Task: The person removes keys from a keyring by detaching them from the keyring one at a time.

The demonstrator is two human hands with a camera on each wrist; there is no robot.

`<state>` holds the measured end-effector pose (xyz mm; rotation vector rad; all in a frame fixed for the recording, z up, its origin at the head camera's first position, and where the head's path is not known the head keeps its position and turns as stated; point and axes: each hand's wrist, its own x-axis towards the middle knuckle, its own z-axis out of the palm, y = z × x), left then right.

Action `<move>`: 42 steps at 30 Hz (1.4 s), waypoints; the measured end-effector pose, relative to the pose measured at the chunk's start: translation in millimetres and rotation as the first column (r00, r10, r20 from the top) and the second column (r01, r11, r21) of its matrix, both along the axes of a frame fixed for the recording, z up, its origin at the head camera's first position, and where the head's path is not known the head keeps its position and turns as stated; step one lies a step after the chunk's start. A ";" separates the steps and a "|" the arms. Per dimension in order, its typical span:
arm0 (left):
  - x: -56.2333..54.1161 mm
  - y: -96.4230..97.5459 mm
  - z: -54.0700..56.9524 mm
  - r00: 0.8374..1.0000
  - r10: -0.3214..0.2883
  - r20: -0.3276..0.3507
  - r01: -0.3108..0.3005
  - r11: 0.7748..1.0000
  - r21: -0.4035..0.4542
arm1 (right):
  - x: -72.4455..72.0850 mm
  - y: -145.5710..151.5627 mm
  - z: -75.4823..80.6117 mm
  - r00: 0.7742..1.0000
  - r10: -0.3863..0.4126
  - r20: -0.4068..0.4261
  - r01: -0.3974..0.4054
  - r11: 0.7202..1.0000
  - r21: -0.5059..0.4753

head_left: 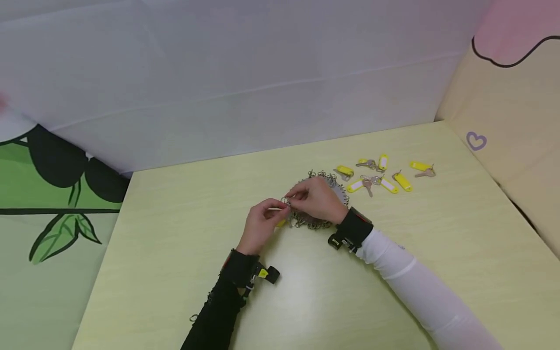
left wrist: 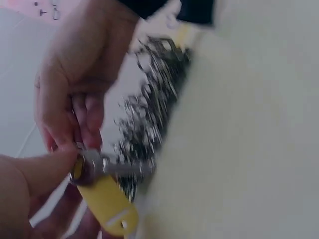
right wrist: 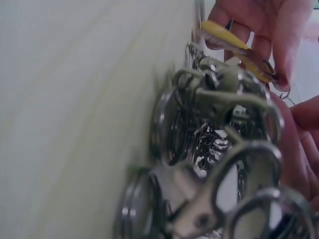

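My left hand (head_left: 261, 221) pinches a key (left wrist: 124, 169) with a yellow tag (left wrist: 109, 204), its thumb at the key's head. A thin metal ring (right wrist: 283, 94) joins the tag's end and sits between both hands. From the right side, my right hand (head_left: 319, 199) brings thumb and fingertips together at this ring, close against the left fingertips. Beneath and behind the right hand lies a round grey disc (head_left: 340, 190), partly covered by it. Many metal clips and rings (right wrist: 234, 99) fringe the disc.
Several keys with yellow tags lie spread over the table's back right, among them one tagged key (head_left: 402, 181) and another farther right (head_left: 423, 168). The pale wooden table (head_left: 175, 272) meets a white cloth wall (head_left: 262, 97) behind and a beige one (head_left: 516, 146) at right.
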<state>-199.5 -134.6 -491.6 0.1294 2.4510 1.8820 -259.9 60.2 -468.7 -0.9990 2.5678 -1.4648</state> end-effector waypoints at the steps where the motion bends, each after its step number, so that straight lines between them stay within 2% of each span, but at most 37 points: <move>1: -0.4 -1.1 -0.4 1.000 -0.005 -0.012 0.005 1.000 -0.015 | -0.2 0.1 -0.2 1.000 0.001 0.003 -0.001 1.000 -0.001; 4: -1.5 -3.6 -1.4 0.999 -0.036 -0.036 0.034 0.998 -0.046 | -1.2 0.6 -0.6 1.000 0.007 0.006 -0.007 1.000 -0.008; 7: -1.8 -5.0 -2.1 0.998 -0.062 -0.019 0.061 0.997 -0.055 | -1.5 0.8 -0.6 1.000 0.015 0.002 -0.015 1.000 -0.013; 14: -1.3 -5.0 -0.4 1.000 -0.005 0.017 0.006 0.998 -0.069 | -1.7 0.1 -0.9 1.000 0.018 -0.022 -0.018 1.000 0.012; 19: -1.6 -1.9 0.6 0.998 -0.016 0.056 0.017 1.000 -0.018 | -1.5 1.3 -2.8 0.999 0.020 -0.031 -0.019 1.000 0.017; 24: -1.9 -0.3 -0.4 1.000 -0.024 0.006 0.023 1.000 0.017 | -2.7 3.5 -4.7 0.999 0.037 -0.030 -0.037 0.999 0.010; 31: -3.8 -4.3 -1.8 0.997 -0.014 -0.079 0.013 1.000 -0.015 | -5.0 5.8 -4.2 0.997 0.071 0.024 -0.070 0.997 -0.018; 36: -5.4 -7.0 -1.9 0.997 -0.030 -0.071 0.028 0.999 -0.019 | -5.4 5.5 -2.0 0.996 0.074 0.047 -0.073 0.997 -0.020; 42: -7.2 -4.3 -4.0 0.997 -0.047 -0.053 0.047 0.999 -0.002 | -6.5 4.3 -1.7 0.997 0.070 0.022 -0.069 0.997 -0.017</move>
